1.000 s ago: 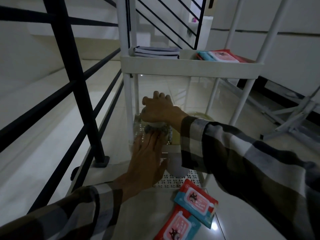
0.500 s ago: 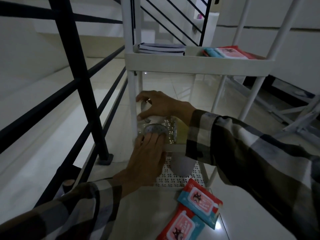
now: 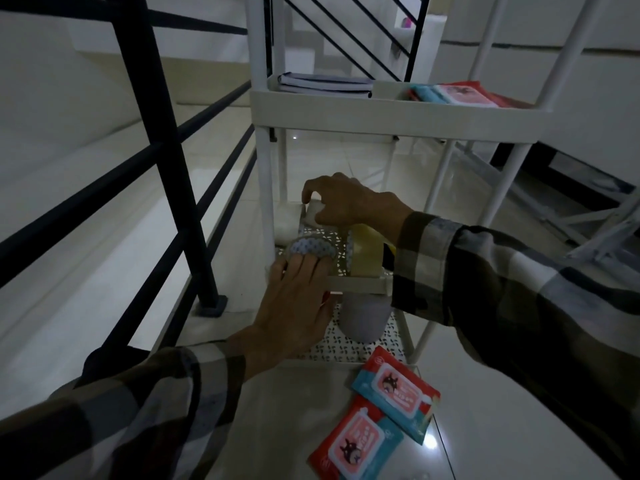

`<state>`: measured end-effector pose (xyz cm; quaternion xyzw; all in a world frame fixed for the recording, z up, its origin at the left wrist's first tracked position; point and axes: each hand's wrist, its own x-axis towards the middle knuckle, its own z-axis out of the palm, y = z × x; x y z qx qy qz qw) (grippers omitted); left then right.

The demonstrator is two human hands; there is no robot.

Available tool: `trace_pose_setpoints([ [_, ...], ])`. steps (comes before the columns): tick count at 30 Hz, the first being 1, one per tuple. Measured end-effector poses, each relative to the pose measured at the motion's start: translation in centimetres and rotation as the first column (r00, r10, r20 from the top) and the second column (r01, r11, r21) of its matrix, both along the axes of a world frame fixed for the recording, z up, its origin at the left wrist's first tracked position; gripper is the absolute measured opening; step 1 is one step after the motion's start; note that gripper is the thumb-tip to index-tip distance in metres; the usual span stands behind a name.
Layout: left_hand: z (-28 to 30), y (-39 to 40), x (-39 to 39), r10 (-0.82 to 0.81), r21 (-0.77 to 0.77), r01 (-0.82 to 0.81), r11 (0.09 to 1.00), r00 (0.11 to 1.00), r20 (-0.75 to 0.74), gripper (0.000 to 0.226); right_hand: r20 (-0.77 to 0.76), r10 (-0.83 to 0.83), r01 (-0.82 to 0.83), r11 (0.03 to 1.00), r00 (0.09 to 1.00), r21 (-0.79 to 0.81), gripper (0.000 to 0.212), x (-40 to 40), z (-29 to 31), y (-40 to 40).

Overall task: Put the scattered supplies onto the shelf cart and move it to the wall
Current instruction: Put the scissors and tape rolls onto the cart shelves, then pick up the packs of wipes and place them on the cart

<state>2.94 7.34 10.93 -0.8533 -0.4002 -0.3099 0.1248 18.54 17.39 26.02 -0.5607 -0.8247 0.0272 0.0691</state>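
Observation:
A white shelf cart stands on the floor in front of me. On its middle shelf my right hand pinches a white roll lying at the back left. My left hand rests flat, fingers spread, against a round patterned object at the shelf's front edge. A roll of clear packing tape stands on edge beside it. A grey rounded object sits on the bottom shelf. Two red and teal wipe packs lie on the floor by the cart.
The top shelf holds notebooks and more red and teal packs. A black metal railing runs close along the cart's left side. White frame legs stand on the floor at the right. Stairs rise behind.
My right hand has shifted back and left along the middle shelf and now pinches the white roll. The packing tape has come into full view. My left hand stays on the patterned object.

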Motion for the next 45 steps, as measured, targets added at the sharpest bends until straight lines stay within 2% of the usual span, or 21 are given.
trace_pose_setpoints([
  [3,0.1,0.0,-0.1,0.01,-0.007,-0.01,1.0,1.0,-0.017,0.065,-0.104,-0.085,0.09,0.995,0.991,0.036,0.029,-0.1,0.2,-0.4],
  [6,0.2,-0.1,-0.3,0.004,-0.009,-0.004,1.0,0.999,-0.038,0.069,-0.115,-0.163,0.169,0.985,0.98,0.044,0.035,-0.1,0.1,-0.2],
  [9,0.1,0.0,-0.6,0.002,-0.024,-0.004,1.0,0.997,-0.079,0.076,0.004,-0.21,0.21,0.976,0.978,0.051,0.044,-0.3,-0.1,-0.4],
  [12,0.0,0.0,-0.8,0.0,-0.051,-0.005,0.999,0.995,-0.098,0.078,0.217,-0.223,0.183,0.965,0.95,0.189,0.039,-0.5,-0.3,-1.0],
  [14,0.1,-0.1,-0.7,-0.005,-0.067,-0.002,0.998,0.996,-0.095,0.08,0.347,-0.242,0.146,0.949,0.906,0.28,0.047,-0.7,-0.3,-1.5],
  [16,0.2,-0.2,-0.7,-0.014,-0.081,0.007,0.997,0.997,-0.08,0.083,0.399,-0.26,0.141,0.942,0.88,0.304,0.052,-0.8,-0.2,-1.9],
  [21,0.7,-1.0,-1.0,-0.063,-0.11,0.061,0.992,0.998,-0.014,0.091,0.299,-0.269,0.235,0.961,0.916,0.145,0.042,-0.7,0.4,-2.6],
  [24,1.0,-1.8,-1.1,-0.091,-0.063,0.089,0.994,0.996,-0.022,0.088,0.168,-0.251,0.231,0.964,0.953,0.131,0.063,0.2,0.0,-3.4],
  [26,0.8,-2.4,-1.1,-0.128,0.012,0.13,0.991,0.987,-0.098,0.082,0.01,-0.182,0.173,0.951,0.983,0.255,0.065,1.0,-0.5,-5.0],
  [28,0.2,-3.5,-1.2,-0.215,0.043,0.228,0.973,0.956,-0.202,0.078,-0.093,-0.02,0.063,0.873,0.996,0.484,0.056,2.1,-1.4,-7.6],
  [30,-1.4,-4.7,-1.3,-0.312,0.013,0.325,0.946,0.917,-0.25,0.074,-0.053,0.156,-0.086,0.763,0.986,0.64,0.046,3.6,-2.8,-11.1],
  [31,-2.4,-5.6,-1.3,-0.349,-0.036,0.351,0.936,0.905,-0.242,0.074,-0.008,0.224,-0.166,0.744,0.975,0.647,0.044,4.5,-3.8,-13.1],
  [34,-5.0,-8.6,-0.8,-0.436,-0.306,0.395,0.866,0.897,-0.075,0.072,0.112,0.305,-0.319,0.812,0.946,0.488,0.05,7.6,-7.4,-19.2],
  [36,-5.6,-10.3,-0.2,-0.447,-0.464,0.418,0.781,0.893,0.053,0.069,0.145,0.303,-0.334,0.888,0.942,0.315,0.05,10.1,-10.1,-22.5],
  [38,-6.1,-11.4,0.4,-0.436,-0.547,0.429,0.719,0.891,0.127,0.066,0.149,0.286,-0.306,0.942,0.947,0.139,0.051,12.3,-12.6,-24.9],
  [41,-8.1,-11.6,1.1,-0.383,-0.596,0.354,0.721,0.92,0.084,0.077,0.175,0.201,-0.181,0.976,0.964,-0.125,0.064,14.6,-15.3,-27.1],
  [45,-9.5,-11.2,2.4,-0.32,-0.658,0.229,0.717,0.947,-0.019,0.092,0.215,0.102,-0.03,0.948,0.971,-0.317,0.08,15.9,-17.5,-27.9],
])
